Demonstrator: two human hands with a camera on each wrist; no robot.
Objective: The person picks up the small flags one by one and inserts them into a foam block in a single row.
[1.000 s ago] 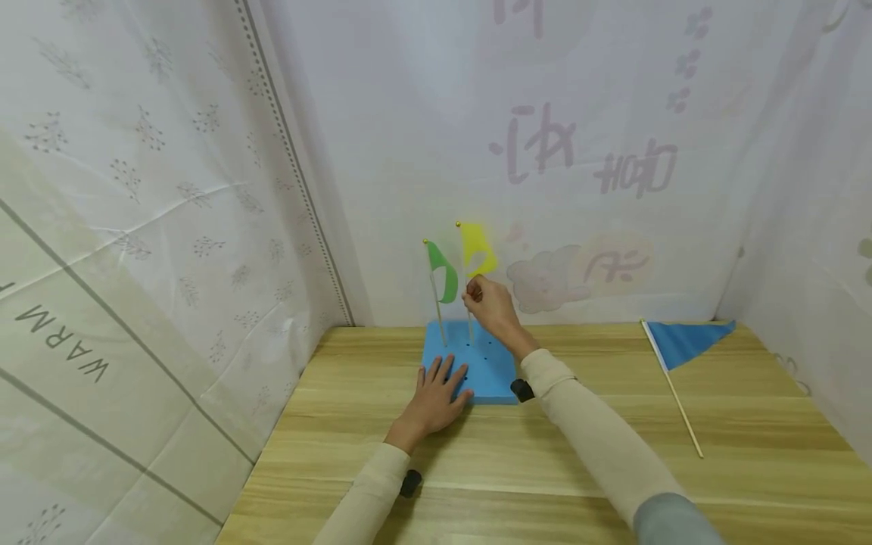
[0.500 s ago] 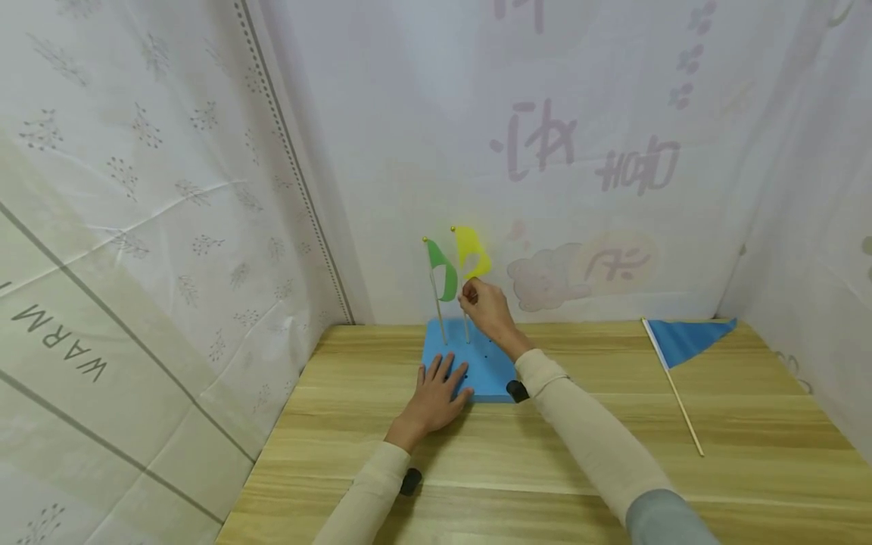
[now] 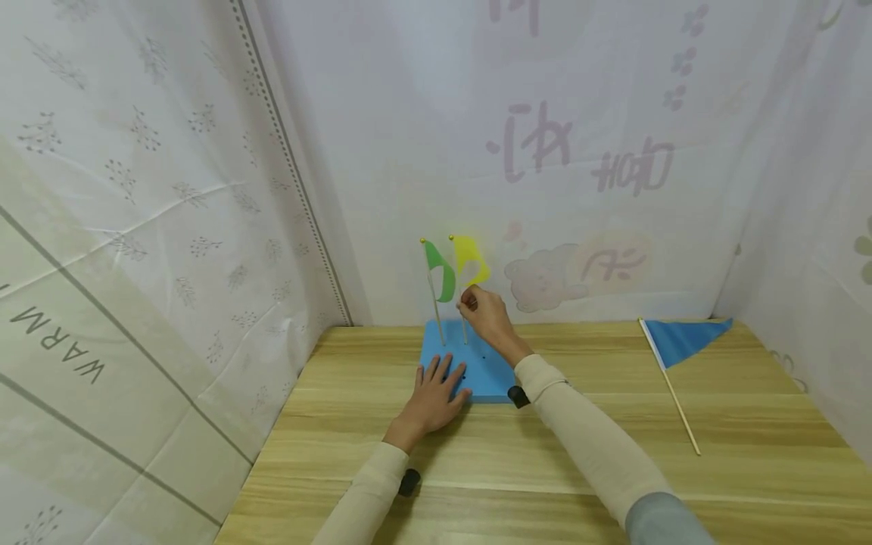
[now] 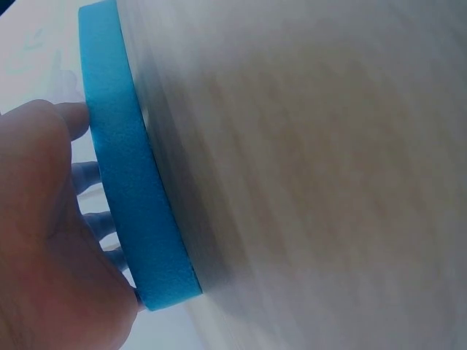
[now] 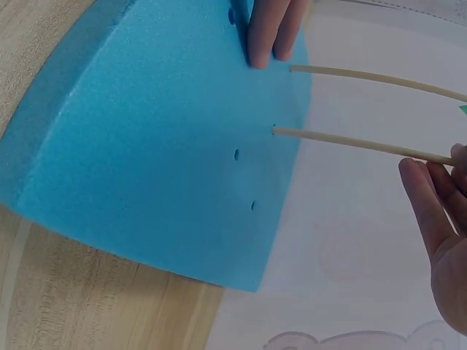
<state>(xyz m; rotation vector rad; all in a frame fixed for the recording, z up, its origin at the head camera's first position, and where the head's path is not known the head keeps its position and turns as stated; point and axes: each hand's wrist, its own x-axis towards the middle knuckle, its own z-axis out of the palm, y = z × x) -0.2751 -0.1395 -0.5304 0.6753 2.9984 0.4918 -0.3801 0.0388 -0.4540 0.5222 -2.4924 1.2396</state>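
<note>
A blue foam block (image 3: 492, 382) with several small holes lies on the wooden table. My left hand (image 3: 431, 399) rests on its front left part, fingers straight and spread. The right hand (image 3: 487, 312) pinches the thin wooden stick of a yellow flag (image 3: 470, 260), just below the cloth. In the right wrist view the lower end of that stick (image 5: 350, 141) stands in a hole of the block. A green flag (image 3: 446, 280) stands to its left, its stick (image 5: 365, 74) also in the block.
Toward the right of the table (image 3: 579, 477) lies a blue triangular flag (image 3: 684, 342) on a stick. Printed curtains (image 3: 409, 151) rise behind and on the left and right of the table.
The right hand has moved the yellow flag slightly left and down; its stick has gone into a hole of the block. The left hand has stayed in place.
</note>
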